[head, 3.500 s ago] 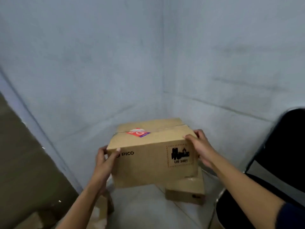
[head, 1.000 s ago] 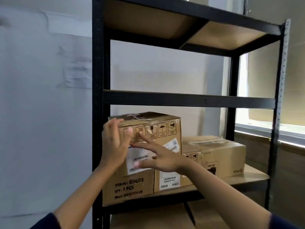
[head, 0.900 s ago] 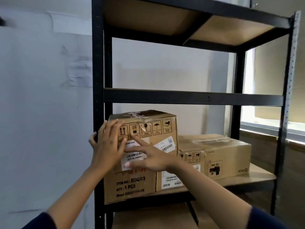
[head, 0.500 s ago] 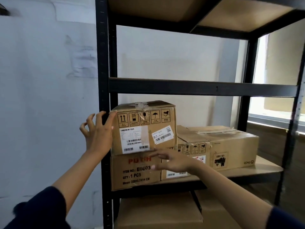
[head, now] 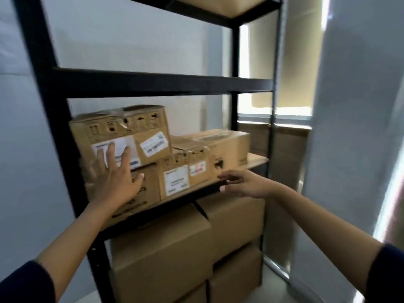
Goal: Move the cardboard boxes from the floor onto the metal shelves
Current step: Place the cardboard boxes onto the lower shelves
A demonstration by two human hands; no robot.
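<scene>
Already, several cardboard boxes sat on the metal shelves [head: 153,84]. One top box [head: 122,132] with white labels lay in the middle left of the frame, resting on a lower box [head: 148,189]. Beside them, toward the middle, sat a small box [head: 185,169], and behind it a long box [head: 227,147]. More big boxes [head: 166,254] filled the bottom of the shelves, low in the frame. We could not see the floor well, so we could not tell if any boxes were left down there. We think this box was done, since it sat flat in its place. Our left hand [head: 113,178] was spread wide with straight fingers, in front of the two stacked boxes. The picture was blurry, so we could not tell if it touched them or was just near. Our right hand [head: 247,182] hung in the air in the middle of the frame, near the shelf edge, with loose fingers. It held nothing. Both hands were free.
</scene>
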